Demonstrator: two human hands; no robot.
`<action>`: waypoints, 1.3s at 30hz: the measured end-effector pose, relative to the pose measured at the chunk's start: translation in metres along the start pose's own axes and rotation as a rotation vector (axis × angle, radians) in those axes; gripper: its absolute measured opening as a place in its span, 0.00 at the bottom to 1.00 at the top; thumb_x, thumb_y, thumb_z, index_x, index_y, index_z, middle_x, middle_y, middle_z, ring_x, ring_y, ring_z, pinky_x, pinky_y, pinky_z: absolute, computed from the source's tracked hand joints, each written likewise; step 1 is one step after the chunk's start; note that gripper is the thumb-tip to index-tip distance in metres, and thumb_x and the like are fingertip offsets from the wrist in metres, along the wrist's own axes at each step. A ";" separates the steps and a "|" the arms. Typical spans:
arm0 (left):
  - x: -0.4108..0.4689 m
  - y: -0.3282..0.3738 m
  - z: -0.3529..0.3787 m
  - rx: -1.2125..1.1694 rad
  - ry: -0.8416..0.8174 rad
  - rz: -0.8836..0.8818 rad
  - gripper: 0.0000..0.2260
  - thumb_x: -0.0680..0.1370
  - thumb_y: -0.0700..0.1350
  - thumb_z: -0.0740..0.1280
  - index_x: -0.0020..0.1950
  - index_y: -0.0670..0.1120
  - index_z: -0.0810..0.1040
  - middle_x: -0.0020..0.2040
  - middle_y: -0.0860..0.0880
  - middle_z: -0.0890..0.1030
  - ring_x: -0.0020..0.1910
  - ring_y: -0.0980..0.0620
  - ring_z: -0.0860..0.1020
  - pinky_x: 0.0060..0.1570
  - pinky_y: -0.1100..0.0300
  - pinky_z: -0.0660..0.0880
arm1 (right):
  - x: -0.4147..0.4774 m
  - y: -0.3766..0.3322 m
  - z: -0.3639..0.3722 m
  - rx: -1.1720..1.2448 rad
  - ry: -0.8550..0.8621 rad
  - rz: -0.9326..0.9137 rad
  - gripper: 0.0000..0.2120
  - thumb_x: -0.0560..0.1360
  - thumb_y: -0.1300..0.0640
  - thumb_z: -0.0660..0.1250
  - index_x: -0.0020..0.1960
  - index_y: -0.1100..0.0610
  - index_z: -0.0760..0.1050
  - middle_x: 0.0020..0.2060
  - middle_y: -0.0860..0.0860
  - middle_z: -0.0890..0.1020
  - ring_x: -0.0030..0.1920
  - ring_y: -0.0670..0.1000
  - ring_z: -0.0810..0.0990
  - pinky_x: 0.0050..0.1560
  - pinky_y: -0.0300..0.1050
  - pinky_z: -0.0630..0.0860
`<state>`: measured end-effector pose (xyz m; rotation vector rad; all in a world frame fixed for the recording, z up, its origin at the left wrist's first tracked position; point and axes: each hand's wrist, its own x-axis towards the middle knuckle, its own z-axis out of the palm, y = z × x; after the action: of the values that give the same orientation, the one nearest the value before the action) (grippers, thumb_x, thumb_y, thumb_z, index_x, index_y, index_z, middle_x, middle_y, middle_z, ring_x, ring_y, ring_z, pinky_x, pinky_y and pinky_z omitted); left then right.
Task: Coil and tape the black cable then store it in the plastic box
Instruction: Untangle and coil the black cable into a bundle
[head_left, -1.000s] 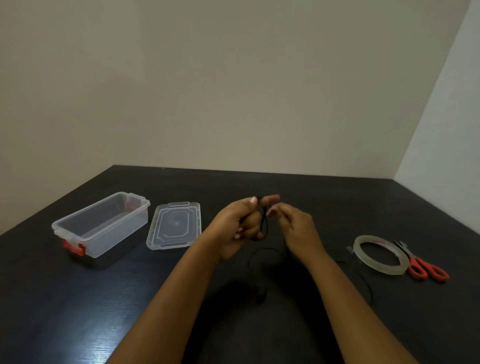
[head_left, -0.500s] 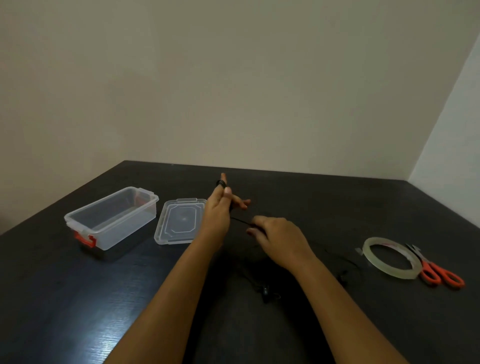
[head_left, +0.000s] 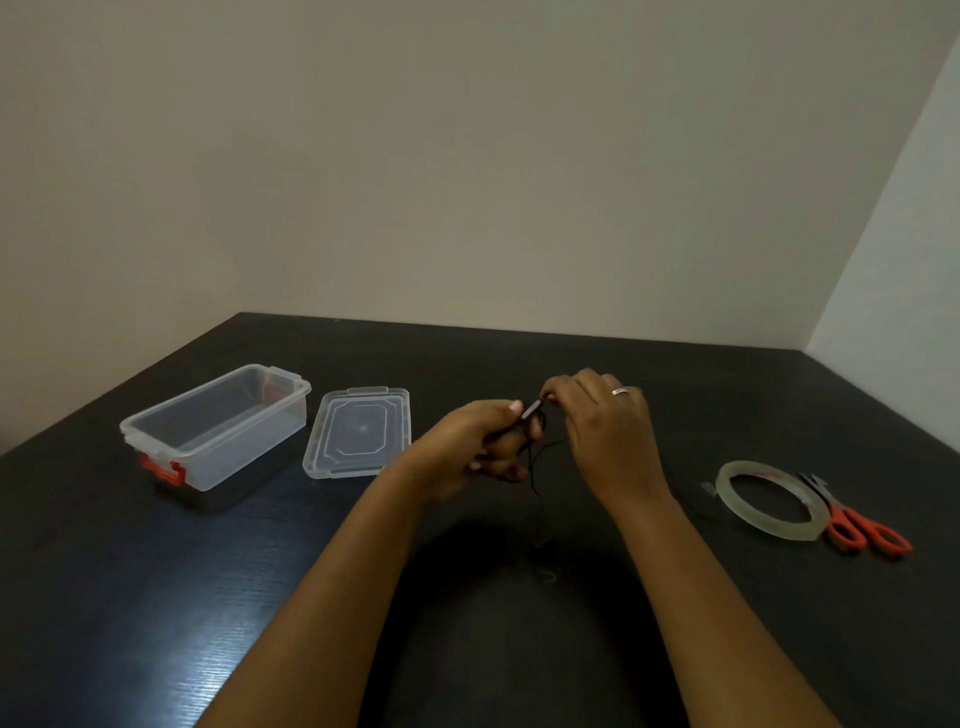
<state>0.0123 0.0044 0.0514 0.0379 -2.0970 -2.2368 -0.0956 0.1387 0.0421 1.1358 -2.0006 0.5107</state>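
Note:
A thin black cable (head_left: 535, 457) hangs in loops between my hands above the middle of the dark table; its lower part fades against the tabletop. My left hand (head_left: 478, 447) is closed around the loops, and its thumb presses the cable's small metal plug end. My right hand (head_left: 605, 431) pinches the cable just right of that, at the top of the loops. The clear plastic box (head_left: 208, 431) with red latches stands open at the left, and its clear lid (head_left: 361, 439) lies flat beside it. A roll of clear tape (head_left: 769, 501) lies at the right.
Orange-handled scissors (head_left: 865, 532) lie touching the tape roll at the far right. The dark table (head_left: 156, 597) runs into a corner of two pale walls behind it.
My left hand, raised with its fingers straight up half a second ago, has come down and closed on the cable loops. My right hand has risen from the table to meet it.

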 end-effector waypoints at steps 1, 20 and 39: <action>-0.002 0.002 -0.001 -0.102 -0.045 0.020 0.15 0.82 0.45 0.51 0.45 0.43 0.75 0.23 0.54 0.63 0.20 0.57 0.60 0.38 0.60 0.75 | 0.000 -0.001 0.002 0.020 -0.016 0.019 0.10 0.74 0.61 0.59 0.50 0.54 0.78 0.39 0.50 0.79 0.37 0.52 0.78 0.40 0.42 0.64; 0.011 -0.008 -0.018 0.024 0.645 0.372 0.11 0.83 0.40 0.51 0.59 0.44 0.71 0.38 0.47 0.82 0.49 0.52 0.80 0.60 0.56 0.72 | -0.006 -0.045 0.010 0.275 -0.601 -0.040 0.08 0.79 0.60 0.57 0.57 0.53 0.71 0.50 0.54 0.81 0.46 0.56 0.80 0.39 0.46 0.71; -0.004 0.009 0.013 0.183 0.002 0.008 0.14 0.83 0.44 0.50 0.44 0.43 0.72 0.22 0.52 0.64 0.20 0.55 0.62 0.38 0.59 0.74 | -0.002 -0.010 0.015 0.821 -0.027 0.502 0.09 0.81 0.60 0.57 0.47 0.55 0.74 0.37 0.49 0.77 0.35 0.50 0.81 0.28 0.35 0.74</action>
<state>0.0155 0.0171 0.0608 0.0426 -2.2894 -2.0328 -0.0928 0.1253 0.0308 1.0585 -2.1486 1.6907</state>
